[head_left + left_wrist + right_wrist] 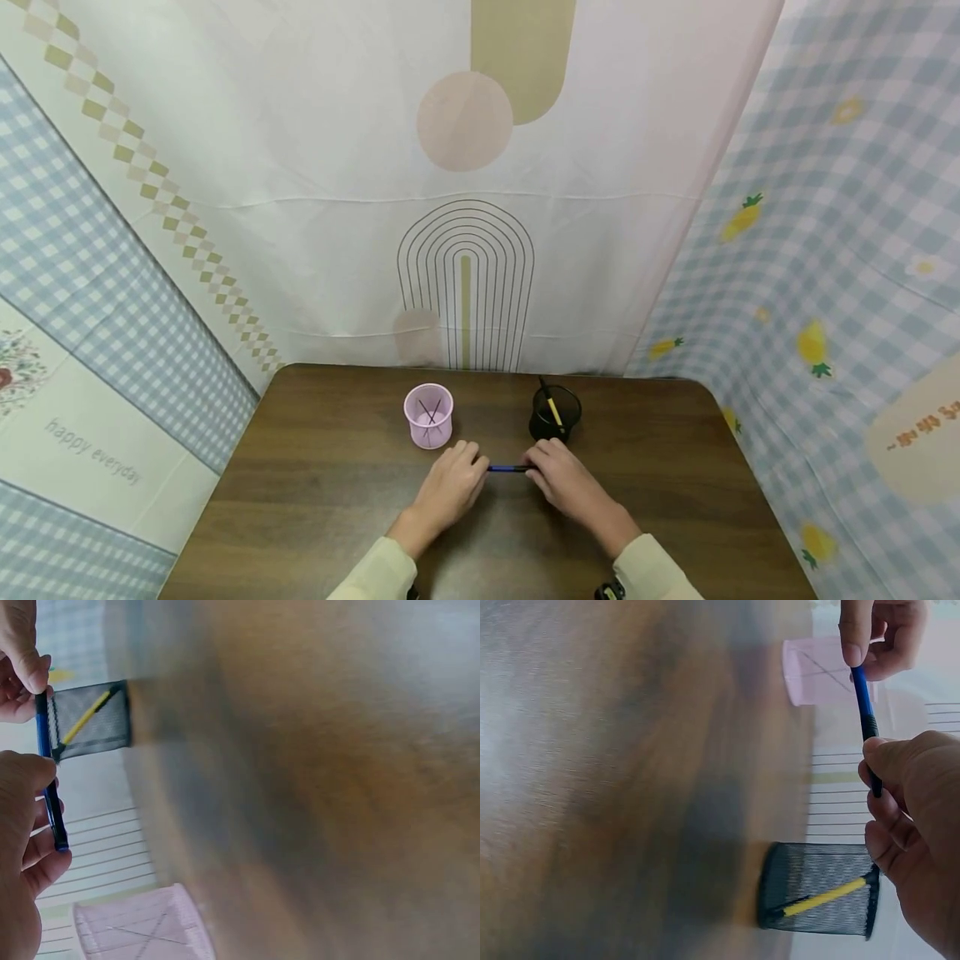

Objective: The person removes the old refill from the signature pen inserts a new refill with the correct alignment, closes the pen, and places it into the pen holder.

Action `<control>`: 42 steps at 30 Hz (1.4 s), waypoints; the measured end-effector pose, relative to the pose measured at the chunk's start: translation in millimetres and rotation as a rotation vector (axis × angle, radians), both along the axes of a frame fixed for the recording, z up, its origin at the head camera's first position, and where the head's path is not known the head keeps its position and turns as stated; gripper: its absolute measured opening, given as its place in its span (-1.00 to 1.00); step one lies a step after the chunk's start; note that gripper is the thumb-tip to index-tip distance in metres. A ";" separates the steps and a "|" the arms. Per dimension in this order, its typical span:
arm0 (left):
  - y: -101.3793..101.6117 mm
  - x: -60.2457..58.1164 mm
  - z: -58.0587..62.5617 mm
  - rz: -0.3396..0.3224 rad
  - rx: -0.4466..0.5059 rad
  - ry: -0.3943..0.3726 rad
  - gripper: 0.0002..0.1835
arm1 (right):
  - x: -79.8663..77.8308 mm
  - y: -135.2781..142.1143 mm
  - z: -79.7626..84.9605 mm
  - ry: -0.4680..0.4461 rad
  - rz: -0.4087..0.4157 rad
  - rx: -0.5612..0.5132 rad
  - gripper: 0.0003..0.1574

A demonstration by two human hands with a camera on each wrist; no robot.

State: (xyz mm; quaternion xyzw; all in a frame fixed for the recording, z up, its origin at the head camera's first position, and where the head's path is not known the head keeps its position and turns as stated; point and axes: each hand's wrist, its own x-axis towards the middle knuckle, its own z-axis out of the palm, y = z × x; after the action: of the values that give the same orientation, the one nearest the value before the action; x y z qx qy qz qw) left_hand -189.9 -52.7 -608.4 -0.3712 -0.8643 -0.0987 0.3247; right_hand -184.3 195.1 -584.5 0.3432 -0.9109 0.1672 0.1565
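A slim blue and black pen [508, 468] is held level above the table, in front of two cups. My left hand [453, 479] pinches its left end between thumb and fingers. At the black end, my right hand [566, 479] has thumb and fingers closed on the pen. In the left wrist view the blue barrel [43, 727] spans both hands; the right wrist view shows a ribbed dark grip section [868, 726]. Behind the right hand stands a black mesh pen holder [541, 428] with a yellow and black pen [553, 408] leaning in it.
A pink cup [431, 438], with thin dark crossed lines showing in it, stands behind my left hand. The brown wooden table [322, 467] ends at a white patterned cloth [337, 275] at the back. Checked cloths hang at both sides.
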 end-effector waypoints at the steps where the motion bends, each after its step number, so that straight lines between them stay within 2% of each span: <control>1: 0.6 -1.3 3.3 -0.001 0.000 0.013 -0.88 | -1.1 0.6 2.4 0.012 0.003 -0.006 -0.78; 6: 3.3 -6.7 21.5 -0.002 0.010 0.059 -0.90 | -6.0 2.9 15.4 0.045 -0.002 -0.017 -0.78; 13: 6.5 -9.2 42.9 0.007 -0.005 0.059 -0.98 | -8.6 5.4 32.2 0.073 0.003 -0.038 -0.79; 21: 8.6 -10.0 63.5 -0.010 0.031 0.115 -0.79 | -6.8 7.2 50.5 0.101 0.012 -0.073 -0.80; 30: 7.7 -6.5 88.2 -0.043 0.071 0.087 -0.88 | -5.5 9.7 74.4 0.123 0.053 -0.125 -0.76; 42: 9.1 -1.0 117.7 -0.035 0.070 0.059 -0.91 | -2.0 9.1 103.7 0.145 0.059 -0.146 -0.74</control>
State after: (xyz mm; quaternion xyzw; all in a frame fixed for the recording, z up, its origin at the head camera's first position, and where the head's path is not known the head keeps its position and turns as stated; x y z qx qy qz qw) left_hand -190.9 -43.6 -490.7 -0.3774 -0.8437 -0.1235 0.3612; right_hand -186.4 204.3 -480.9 0.3688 -0.8721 0.2121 0.2416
